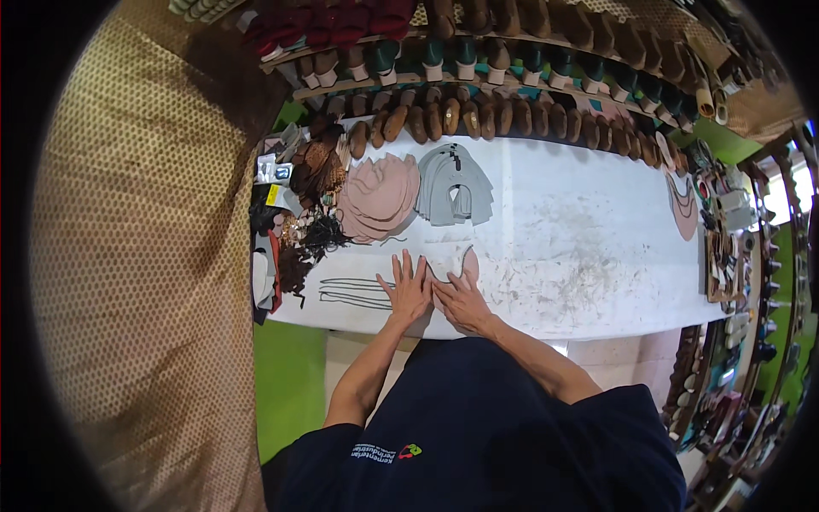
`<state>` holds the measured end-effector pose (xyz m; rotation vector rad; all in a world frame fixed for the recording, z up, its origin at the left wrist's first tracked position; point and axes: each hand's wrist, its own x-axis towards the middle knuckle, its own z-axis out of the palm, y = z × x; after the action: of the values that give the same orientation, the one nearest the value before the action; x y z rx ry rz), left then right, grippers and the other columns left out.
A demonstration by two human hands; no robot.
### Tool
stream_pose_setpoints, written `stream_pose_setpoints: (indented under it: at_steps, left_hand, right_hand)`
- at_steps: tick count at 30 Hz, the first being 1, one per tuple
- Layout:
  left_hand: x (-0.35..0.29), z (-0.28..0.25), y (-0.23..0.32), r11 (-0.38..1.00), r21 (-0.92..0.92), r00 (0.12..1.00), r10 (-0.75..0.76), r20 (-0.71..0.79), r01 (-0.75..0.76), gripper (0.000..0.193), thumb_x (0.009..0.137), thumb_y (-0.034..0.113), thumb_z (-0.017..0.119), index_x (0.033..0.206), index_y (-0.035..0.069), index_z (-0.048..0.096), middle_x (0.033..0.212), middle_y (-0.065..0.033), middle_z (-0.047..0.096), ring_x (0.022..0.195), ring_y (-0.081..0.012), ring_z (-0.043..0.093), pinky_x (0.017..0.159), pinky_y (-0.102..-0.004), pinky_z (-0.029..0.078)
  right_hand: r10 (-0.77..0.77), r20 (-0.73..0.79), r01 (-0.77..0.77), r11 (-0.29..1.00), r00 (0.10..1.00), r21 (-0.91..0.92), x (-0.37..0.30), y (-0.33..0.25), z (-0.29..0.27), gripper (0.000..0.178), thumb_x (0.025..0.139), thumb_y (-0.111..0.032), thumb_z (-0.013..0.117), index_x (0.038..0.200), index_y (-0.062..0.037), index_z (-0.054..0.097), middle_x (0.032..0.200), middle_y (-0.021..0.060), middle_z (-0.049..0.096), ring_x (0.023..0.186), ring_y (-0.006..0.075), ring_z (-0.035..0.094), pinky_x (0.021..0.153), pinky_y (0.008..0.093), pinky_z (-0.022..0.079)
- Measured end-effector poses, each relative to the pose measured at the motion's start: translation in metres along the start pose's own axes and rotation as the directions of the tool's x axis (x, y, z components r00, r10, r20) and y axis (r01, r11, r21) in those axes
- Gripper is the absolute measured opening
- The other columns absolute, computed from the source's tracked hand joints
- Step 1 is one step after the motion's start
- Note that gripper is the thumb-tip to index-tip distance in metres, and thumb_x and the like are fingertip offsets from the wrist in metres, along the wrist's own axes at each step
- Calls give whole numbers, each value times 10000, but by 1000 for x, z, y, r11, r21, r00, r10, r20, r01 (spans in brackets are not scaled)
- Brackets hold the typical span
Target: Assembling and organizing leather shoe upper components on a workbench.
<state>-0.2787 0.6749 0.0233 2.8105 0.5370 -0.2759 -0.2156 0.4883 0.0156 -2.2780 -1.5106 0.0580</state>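
A pink curved shoe-upper piece (471, 263) with a dark strip along its inner edge lies on the white table in front of me. My left hand (410, 291) rests flat at its left end, fingers spread. My right hand (461, 300) lies over its lower middle, fingers stretched out and pressing on the curved edge. The hands cover much of the piece. Several thin dark strips (354, 295) lie left of my left hand. Beyond the hands are a fanned stack of pink pieces (380, 200) and a stack of grey arched pieces (433, 189).
The white table (597, 282) has dark smudges. Tangled black cords (322, 240) and brown scraps crowd its left end. Another pink piece (685, 215) lies at the far right. Shelves of shoe lasts (512, 118) stand behind; a patterned gold curtain (145, 282) hangs at left.
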Motion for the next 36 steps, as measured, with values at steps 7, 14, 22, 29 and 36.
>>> stream_pose_setpoints:
  at_steps: [7,14,22,29,36]
  left_hand:
    - [10,-6,-17,996,-45,997,79,15,-78,587,1045,399,518,1618,339,408,1775,-167,58,1623,-439,4,1103,-866,3]
    - [16,-13,-31,984,-60,985,169,27,-167,559,1044,392,534,1595,369,443,1770,-176,73,1621,-447,-2,1105,-864,17]
    - [19,-12,-42,978,-100,979,191,69,-184,576,1062,501,502,1621,401,404,1778,-159,52,1627,-428,-26,1105,-860,-18]
    - [22,-6,-46,972,-133,978,201,48,-193,573,1058,514,506,1613,399,418,1778,-159,56,1626,-429,-39,1107,-859,-22]
    - [24,-8,-46,969,-208,986,153,67,-136,631,1002,489,584,1605,373,440,1783,-147,24,1623,-442,-28,1115,-856,0]
  right_hand:
    - [131,35,-128,989,991,-72,12,-13,9,573,942,-253,633,1484,-78,568,1542,47,523,1484,318,400,1216,662,231]
    - [179,85,-154,957,980,-244,27,-21,7,579,949,-283,609,1493,-90,566,1617,33,466,1511,313,380,1233,669,190]
    - [297,55,-278,933,953,-229,29,-39,17,633,934,-245,602,1541,-87,517,1647,40,433,1510,312,390,1246,675,164]
    - [333,62,-312,923,941,-228,33,-41,18,645,924,-228,597,1548,-91,510,1635,31,449,1493,298,415,1250,668,159]
    - [342,45,-335,935,939,-117,38,-32,8,612,888,-207,633,1483,-82,570,1589,33,491,1468,297,439,1238,675,174]
